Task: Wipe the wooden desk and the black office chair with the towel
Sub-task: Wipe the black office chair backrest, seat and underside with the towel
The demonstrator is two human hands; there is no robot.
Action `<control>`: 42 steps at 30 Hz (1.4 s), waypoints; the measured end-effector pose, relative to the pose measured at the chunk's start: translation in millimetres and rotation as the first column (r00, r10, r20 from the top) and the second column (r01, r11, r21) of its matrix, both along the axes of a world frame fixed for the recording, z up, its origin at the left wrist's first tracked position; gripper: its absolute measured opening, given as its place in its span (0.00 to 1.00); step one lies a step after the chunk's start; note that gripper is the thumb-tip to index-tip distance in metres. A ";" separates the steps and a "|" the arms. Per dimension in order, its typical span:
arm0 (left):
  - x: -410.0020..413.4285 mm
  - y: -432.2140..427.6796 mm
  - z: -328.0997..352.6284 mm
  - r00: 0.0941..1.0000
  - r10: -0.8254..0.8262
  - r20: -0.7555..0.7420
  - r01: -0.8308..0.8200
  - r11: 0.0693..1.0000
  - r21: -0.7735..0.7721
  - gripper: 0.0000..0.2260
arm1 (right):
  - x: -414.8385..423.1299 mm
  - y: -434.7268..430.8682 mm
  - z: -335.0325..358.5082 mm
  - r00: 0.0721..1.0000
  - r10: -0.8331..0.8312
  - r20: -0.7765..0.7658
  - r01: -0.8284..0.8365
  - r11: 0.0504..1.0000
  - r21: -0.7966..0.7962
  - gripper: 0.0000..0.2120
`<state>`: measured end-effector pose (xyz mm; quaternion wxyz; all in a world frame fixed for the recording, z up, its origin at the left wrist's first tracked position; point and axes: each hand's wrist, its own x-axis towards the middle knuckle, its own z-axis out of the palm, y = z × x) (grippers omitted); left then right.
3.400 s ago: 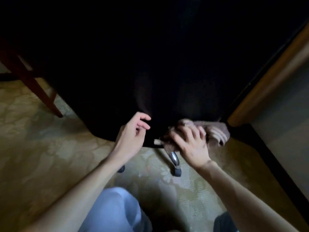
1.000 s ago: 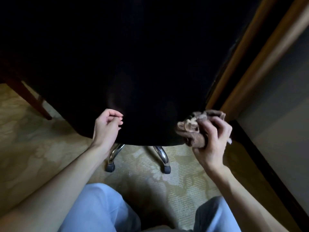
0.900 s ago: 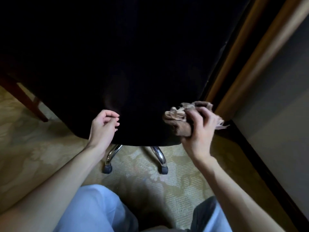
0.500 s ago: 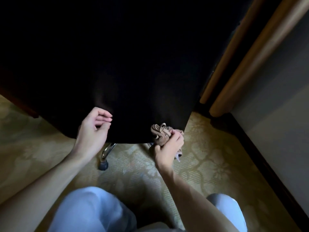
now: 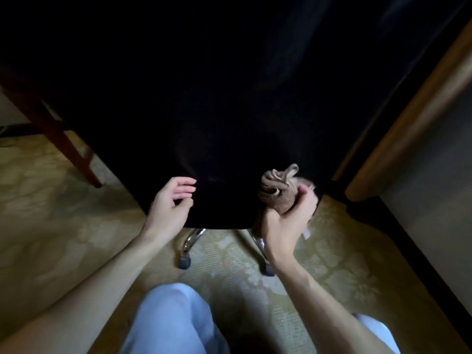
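One balled towel in right hand

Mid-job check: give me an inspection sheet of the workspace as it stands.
Surface: chair back, black, too dark to judge cleanliness.
Job's things: towel bunched, against the chair's lower edge.
Clutter: nothing seen.
Hands: right hand grips the towel; left hand relaxed at the chair's edge.
Cables: nothing seen.
Surroundings: patterned carpet; wooden leg on the left; wooden rail on the right.
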<state>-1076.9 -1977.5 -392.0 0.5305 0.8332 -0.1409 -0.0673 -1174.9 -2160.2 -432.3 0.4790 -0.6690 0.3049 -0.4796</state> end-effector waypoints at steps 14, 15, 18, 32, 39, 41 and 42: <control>26.8 89.0 52.8 0.982 0.190 -0.005 -0.186 0.956 -0.226 0.13 | 65.1 31.0 85.1 0.989 -0.117 0.094 0.136 0.429 -0.893 0.19; 26.2 87.5 53.4 0.983 0.180 -0.018 -0.180 0.955 -0.235 0.14 | 66.9 28.9 65.6 0.994 -0.099 0.055 0.088 0.363 -0.928 0.20; 22.9 81.7 56.2 0.992 0.120 -0.044 -0.128 0.956 -0.262 0.15 | 64.3 19.3 4.3 0.980 -0.028 -0.196 -0.188 0.176 -0.966 0.21; 8.8 64.8 92.8 0.993 0.049 -0.105 -0.085 0.923 -0.374 0.13 | 12.6 15.6 71.3 0.948 -0.074 -0.310 -0.273 0.310 -0.910 0.28; -16.9 12.3 156.9 0.993 -0.081 0.085 0.109 0.901 -0.420 0.16 | -41.2 -9.9 233.8 0.958 -0.052 0.283 0.286 0.265 -0.921 0.16; -20.3 8.2 173.1 0.993 -0.059 0.098 0.097 0.890 -0.446 0.16 | -49.3 -26.0 271.8 0.912 -0.091 0.400 0.410 0.242 -0.879 0.17; -20.6 8.5 179.2 0.994 -0.045 0.095 0.083 0.886 -0.456 0.16 | -48.6 -34.2 287.6 0.892 -0.127 0.434 0.452 0.255 -0.855 0.18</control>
